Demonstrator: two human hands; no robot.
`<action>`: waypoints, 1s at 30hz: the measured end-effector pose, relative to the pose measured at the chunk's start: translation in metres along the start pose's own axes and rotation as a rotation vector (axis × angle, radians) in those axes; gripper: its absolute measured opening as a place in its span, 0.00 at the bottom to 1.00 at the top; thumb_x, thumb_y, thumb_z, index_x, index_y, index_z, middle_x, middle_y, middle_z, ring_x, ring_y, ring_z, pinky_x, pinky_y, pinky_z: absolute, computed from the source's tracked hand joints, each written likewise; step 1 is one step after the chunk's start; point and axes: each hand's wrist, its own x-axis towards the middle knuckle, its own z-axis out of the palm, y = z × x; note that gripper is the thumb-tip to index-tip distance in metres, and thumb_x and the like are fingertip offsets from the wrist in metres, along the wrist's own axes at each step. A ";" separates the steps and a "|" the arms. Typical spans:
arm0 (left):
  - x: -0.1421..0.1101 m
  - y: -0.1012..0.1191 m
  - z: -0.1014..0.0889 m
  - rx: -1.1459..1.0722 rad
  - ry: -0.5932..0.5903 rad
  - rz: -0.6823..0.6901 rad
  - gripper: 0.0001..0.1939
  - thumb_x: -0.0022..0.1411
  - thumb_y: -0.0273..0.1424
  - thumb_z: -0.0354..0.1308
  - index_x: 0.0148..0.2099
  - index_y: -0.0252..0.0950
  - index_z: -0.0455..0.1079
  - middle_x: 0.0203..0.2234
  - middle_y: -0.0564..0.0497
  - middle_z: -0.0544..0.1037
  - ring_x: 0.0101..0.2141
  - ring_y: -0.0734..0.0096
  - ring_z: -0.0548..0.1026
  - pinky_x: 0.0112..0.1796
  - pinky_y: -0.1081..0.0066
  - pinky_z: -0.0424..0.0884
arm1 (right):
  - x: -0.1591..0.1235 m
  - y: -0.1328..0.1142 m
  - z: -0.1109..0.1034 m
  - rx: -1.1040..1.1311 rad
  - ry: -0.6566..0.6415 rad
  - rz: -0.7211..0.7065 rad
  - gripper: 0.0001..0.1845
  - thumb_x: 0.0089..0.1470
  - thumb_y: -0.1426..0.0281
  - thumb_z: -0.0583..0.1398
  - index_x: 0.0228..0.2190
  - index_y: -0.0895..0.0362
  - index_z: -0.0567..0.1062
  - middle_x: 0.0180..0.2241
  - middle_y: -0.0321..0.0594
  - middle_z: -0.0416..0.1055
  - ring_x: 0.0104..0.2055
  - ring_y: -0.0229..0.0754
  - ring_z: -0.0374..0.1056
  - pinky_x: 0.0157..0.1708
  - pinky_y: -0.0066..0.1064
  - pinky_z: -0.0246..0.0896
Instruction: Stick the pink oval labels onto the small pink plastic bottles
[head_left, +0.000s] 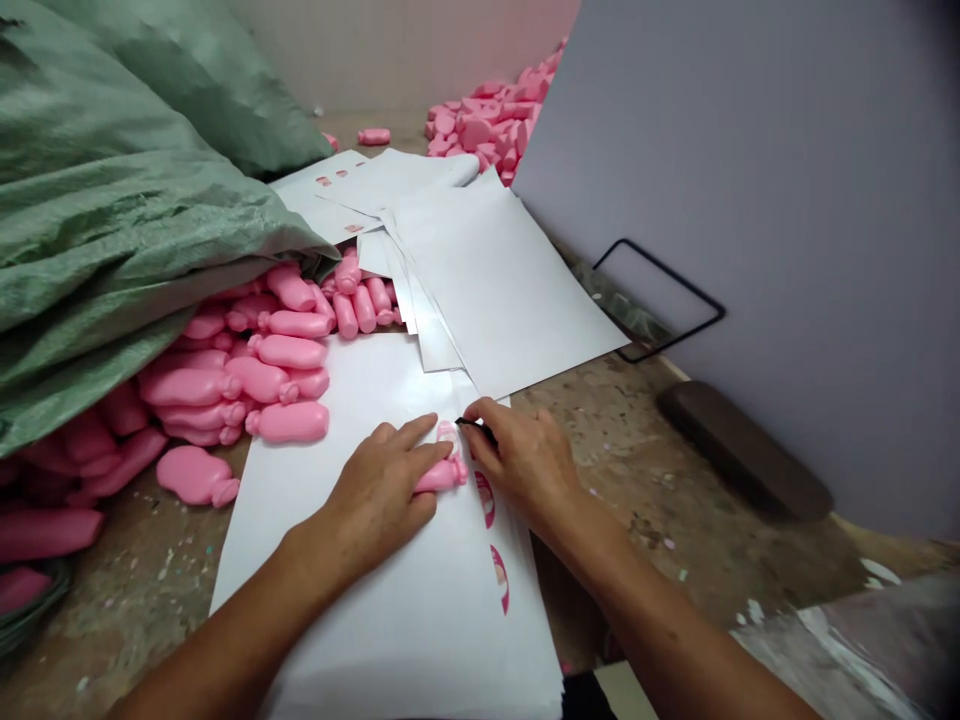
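On the white sheets [360,630], the left hand [379,480] holds a pink bottle [442,476] on its side in a close grip, while the right hand [532,455] pinches a black tool [484,431] just beside a printed label [448,432]. Left of both, more bottles [289,352] lie heaped at the mouth of a green sack [142,220].

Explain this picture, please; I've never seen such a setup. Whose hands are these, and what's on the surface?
No machine here: these are a person's bare left hand and right hand, seen by one camera worn on the head. The left holds a pink bottle on white sheets; the right pinches a small dark thing, too hidden to identify. Pink printed patches show near the sheets' right edge. More bottles lie heaped by a green sack at left.
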 end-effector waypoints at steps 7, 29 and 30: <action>0.004 0.001 -0.002 -0.009 -0.025 0.008 0.32 0.55 0.22 0.54 0.63 0.38 0.69 0.68 0.46 0.60 0.49 0.51 0.69 0.52 0.53 0.68 | -0.001 -0.002 0.005 -0.011 0.033 -0.005 0.08 0.61 0.69 0.56 0.34 0.56 0.75 0.27 0.37 0.79 0.27 0.41 0.70 0.35 0.35 0.45; -0.004 -0.009 -0.012 -0.419 0.042 0.003 0.17 0.59 0.27 0.52 0.50 0.40 0.73 0.59 0.46 0.71 0.55 0.54 0.71 0.55 0.56 0.65 | 0.008 -0.007 -0.003 -0.064 -0.080 0.099 0.09 0.59 0.62 0.60 0.31 0.54 0.75 0.24 0.36 0.76 0.26 0.42 0.66 0.38 0.38 0.48; -0.004 -0.008 -0.014 -0.509 0.056 -0.052 0.15 0.62 0.31 0.52 0.51 0.40 0.71 0.56 0.46 0.74 0.52 0.56 0.72 0.53 0.57 0.66 | 0.009 -0.008 -0.003 -0.066 -0.073 0.116 0.10 0.58 0.61 0.60 0.30 0.54 0.74 0.22 0.36 0.75 0.25 0.41 0.65 0.38 0.38 0.48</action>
